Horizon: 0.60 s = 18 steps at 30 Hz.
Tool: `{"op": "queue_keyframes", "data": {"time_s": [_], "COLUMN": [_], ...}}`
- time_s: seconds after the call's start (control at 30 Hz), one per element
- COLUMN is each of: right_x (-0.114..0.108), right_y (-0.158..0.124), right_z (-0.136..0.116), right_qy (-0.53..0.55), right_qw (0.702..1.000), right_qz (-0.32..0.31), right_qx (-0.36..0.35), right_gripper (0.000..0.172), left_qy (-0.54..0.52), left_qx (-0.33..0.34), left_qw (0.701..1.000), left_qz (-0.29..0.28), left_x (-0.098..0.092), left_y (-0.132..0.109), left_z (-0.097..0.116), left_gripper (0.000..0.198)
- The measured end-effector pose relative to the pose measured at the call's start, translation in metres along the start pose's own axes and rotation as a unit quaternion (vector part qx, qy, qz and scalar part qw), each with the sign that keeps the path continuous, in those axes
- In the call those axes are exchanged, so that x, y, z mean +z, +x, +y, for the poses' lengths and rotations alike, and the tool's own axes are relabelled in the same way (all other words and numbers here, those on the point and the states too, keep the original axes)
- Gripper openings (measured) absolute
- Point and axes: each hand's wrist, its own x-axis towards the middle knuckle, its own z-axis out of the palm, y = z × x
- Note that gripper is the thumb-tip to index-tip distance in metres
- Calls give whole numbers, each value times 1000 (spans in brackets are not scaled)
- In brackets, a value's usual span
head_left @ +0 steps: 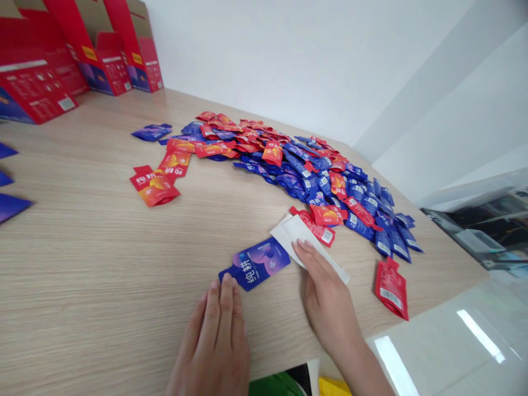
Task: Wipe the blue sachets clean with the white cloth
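A blue pouch (256, 263) with white characters lies flat on the wooden table (82, 264) near the front edge. My left hand (216, 335) lies flat and open, its fingertips touching the pouch's lower left corner. My right hand (325, 297) rests open with its fingers on a white paper card (295, 231) beside the blue pouch. A red pouch (319, 231) lies partly under the card's far side.
A large heap of red and blue pouches (305, 170) spreads across the table's middle and right. Single red pouches lie at left (154, 187) and near the right edge (391, 289). Red cardboard boxes (61, 60) stand at the back left. Blue pouches (10, 206) sit at the far left edge.
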Motion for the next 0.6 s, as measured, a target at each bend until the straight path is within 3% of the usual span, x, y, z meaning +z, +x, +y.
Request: {"op": "queue_keyframes", "data": {"time_s": [0.1,0.17,0.27,0.33,0.43,0.53,0.6], "right_x": [-6,-3,10,18,20,11,4], "right_y": [-2,-2,2,6,7,5,4], "right_z": [-12,-34,-61,-62,-41,-14,-10], "right_qy": [40,73,73,54,25,-2,8], "right_qw": [998,996,984,978,992,1000,1000], "right_qz": [41,36,-56,-103,-82,-20,9], "right_qx": [12,-26,-149,-175,-95,-22,-1], "right_gripper": [62,66,77,81,78,72,67], "left_qy": [-30,-65,-77,-46,-1,13,12], "left_qx": [-33,-70,-70,-27,13,19,13], "left_qw": [999,995,994,998,1000,1000,1000], "left_qz": [2,-8,-26,-25,-13,-12,-11], "left_x": [1,2,4,5,6,6,6], "left_y": [-1,-2,-4,-6,-6,-5,-5], "left_z": [6,9,8,2,-6,-7,-4], "left_gripper": [61,57,52,52,59,62,63]}}
